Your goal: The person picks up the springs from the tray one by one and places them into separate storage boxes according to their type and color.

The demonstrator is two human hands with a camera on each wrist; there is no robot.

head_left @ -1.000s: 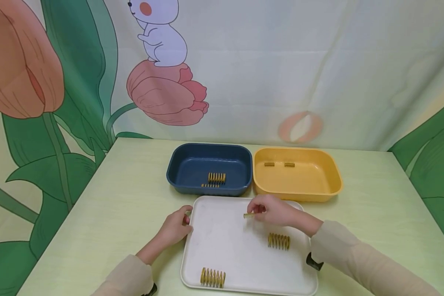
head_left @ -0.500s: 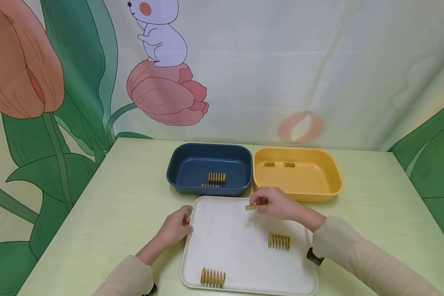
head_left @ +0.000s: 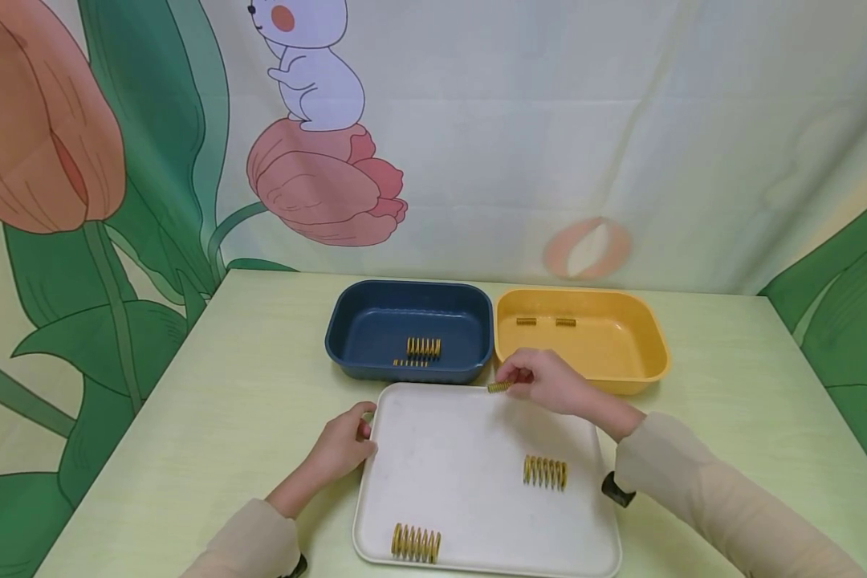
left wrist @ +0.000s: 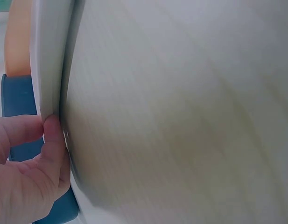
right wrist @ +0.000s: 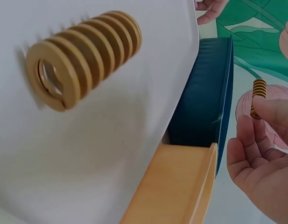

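Observation:
A small gold coil spring [head_left: 500, 386] is pinched between the thumb and fingers of my right hand [head_left: 549, 380], over the far edge of the white tray [head_left: 470, 482]. The right wrist view shows this small spring [right wrist: 259, 88] held by one end. My left hand [head_left: 341, 441] grips the tray's left edge, its thumb and finger [left wrist: 52, 135] closed on the rim in the left wrist view. Two large gold springs lie on the tray: one spring [head_left: 545, 473] right of the middle, another spring [head_left: 416, 543] at the near left corner.
Behind the tray stand a blue bin [head_left: 361, 329] with large springs inside and, beside it on the right, a yellow bin [head_left: 621, 353] holding two small springs [head_left: 566, 323]. A printed curtain [head_left: 477, 160] hangs behind the pale green table [head_left: 246, 353].
My right hand has moved up and slightly right with the small spring, from over the tray to its far edge by the yellow bin. My left hand has stayed on the tray's edge.

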